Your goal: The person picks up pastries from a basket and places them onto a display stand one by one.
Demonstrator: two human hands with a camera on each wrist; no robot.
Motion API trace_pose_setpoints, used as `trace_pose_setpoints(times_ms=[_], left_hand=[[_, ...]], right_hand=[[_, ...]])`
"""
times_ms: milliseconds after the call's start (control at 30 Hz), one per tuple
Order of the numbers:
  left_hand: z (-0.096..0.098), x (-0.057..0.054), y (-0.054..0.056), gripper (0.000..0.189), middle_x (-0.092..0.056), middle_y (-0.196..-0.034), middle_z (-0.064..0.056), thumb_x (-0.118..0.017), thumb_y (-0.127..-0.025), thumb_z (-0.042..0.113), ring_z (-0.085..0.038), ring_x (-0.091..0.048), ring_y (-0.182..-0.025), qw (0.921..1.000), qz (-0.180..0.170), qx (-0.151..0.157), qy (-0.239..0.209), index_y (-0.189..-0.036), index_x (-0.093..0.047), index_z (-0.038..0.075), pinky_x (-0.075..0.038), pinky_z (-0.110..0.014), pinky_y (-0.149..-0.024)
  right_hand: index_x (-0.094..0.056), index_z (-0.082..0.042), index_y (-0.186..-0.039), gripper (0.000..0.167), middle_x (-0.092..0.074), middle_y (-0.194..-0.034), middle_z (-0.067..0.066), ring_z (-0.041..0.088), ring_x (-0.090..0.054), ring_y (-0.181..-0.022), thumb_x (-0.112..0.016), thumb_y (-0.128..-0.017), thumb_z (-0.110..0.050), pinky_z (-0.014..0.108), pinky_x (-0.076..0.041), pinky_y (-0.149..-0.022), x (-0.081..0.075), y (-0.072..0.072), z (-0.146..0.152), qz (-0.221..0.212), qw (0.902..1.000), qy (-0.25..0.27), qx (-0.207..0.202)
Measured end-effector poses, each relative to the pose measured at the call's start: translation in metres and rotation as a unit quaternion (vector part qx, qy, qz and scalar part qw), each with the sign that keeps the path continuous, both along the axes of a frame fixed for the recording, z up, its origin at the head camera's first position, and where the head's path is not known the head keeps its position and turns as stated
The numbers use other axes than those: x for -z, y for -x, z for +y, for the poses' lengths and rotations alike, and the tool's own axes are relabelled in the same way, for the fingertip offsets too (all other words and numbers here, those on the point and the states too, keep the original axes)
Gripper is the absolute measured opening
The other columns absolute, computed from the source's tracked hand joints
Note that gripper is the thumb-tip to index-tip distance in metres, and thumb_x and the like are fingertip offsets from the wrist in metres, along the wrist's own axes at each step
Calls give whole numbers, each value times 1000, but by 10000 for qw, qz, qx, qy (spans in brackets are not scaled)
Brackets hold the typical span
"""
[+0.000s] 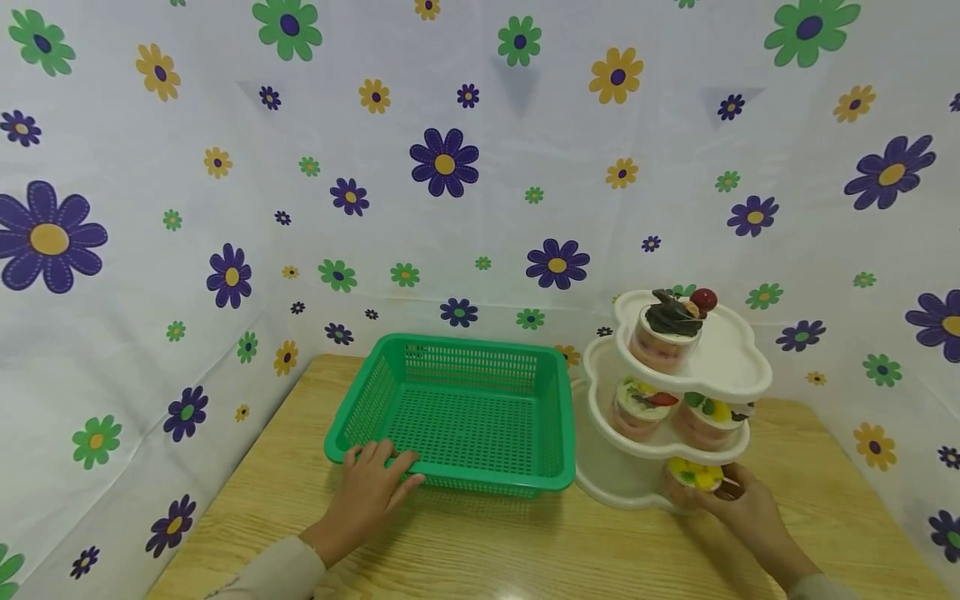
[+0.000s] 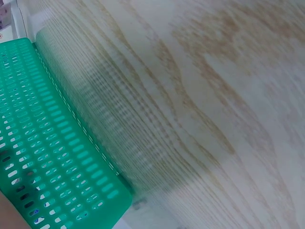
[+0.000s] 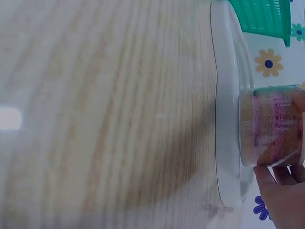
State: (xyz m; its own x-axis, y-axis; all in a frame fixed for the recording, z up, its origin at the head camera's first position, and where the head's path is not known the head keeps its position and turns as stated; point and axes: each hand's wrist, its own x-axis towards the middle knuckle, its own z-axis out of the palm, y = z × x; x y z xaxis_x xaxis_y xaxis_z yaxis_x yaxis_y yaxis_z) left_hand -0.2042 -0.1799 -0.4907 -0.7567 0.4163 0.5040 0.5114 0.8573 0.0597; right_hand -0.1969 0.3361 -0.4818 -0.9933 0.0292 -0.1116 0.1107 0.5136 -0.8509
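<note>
My right hand [image 1: 752, 512] grips a clear dessert cup [image 1: 693, 477] topped with yellow pieces, at the bottom tier of a white tiered stand [image 1: 731, 346]. In the right wrist view, pink and tan layers show through this cup [image 3: 271, 126], which sits upright against the tier's surface; fingers [image 3: 281, 195] hold its side. My left hand [image 1: 366, 497] holds the near rim of a green plastic basket [image 1: 491, 477], fingers over the edge and thumb outside. The basket contains nothing. The left wrist view shows mostly the basket's perforated wall [image 2: 52, 138].
A cup with dark cream and a cherry [image 1: 667, 333] stands on the top tier. Two fruit-topped cups, one on the left [image 1: 639, 408] and one on the right [image 1: 708, 421], occupy the middle tier. A flowered white curtain [image 1: 480, 225] surrounds the wooden table [image 1: 510, 542].
</note>
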Motion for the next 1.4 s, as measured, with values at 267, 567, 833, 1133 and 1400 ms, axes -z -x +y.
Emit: trace_pose_setpoints(times_ms=[267, 567, 833, 1133, 1400], left_hand=[[0, 0, -1, 27, -48, -91, 3, -62, -92, 39, -18, -47, -84, 9999, -113, -48, 5, -112, -62, 22, -38, -56, -85], [1, 1, -1, 27, -48, -90, 2, -60, -93, 40, -19, -47, -83, 10000, 89, 22, 5, -111, -62, 21, -39, -56, -82], [-1, 1, 0, 27, -50, -93, 2, -60, -93, 40, -20, -49, -87, 10000, 21, -28, 65, -113, -62, 21, -39, -56, -83], [-1, 1, -1, 27, -52, -95, 2, -60, -93, 40, -21, -50, -89, 9999, -66, -106, 77, -113, -62, 22, -39, -56, -85], [0, 0, 0, 26, -52, -95, 2, -61, -92, 39, -20, -49, -87, 10000, -23, -37, 12, -112, -63, 22, -39, -55, -84]], right_hand=[[-26, 7, -144, 81, -34, -142, 30, 41, -48, -122, -69, -89, -35, 29, -52, -86, 3, 10, 2, -61, 9997, 24, 238], [-29, 3, -144, 81, -38, -141, 28, 34, -51, -119, -69, -88, -41, 22, -49, -82, 11, 13, 1, -156, 9991, -127, 364], [-29, 1, -144, 78, -38, -140, 27, 34, -51, -118, -68, -89, -38, 26, -50, -84, 12, 14, -3, -98, 9997, -56, 236], [-27, 2, -145, 79, -36, -142, 29, 44, -43, -127, -66, -90, -40, 36, -49, -93, 11, 14, -3, -142, 9997, -86, 199], [-23, 6, -145, 81, -31, -143, 33, 51, -36, -130, -66, -91, -36, 43, -46, -97, 14, 16, -1, -40, 9997, -65, 217]])
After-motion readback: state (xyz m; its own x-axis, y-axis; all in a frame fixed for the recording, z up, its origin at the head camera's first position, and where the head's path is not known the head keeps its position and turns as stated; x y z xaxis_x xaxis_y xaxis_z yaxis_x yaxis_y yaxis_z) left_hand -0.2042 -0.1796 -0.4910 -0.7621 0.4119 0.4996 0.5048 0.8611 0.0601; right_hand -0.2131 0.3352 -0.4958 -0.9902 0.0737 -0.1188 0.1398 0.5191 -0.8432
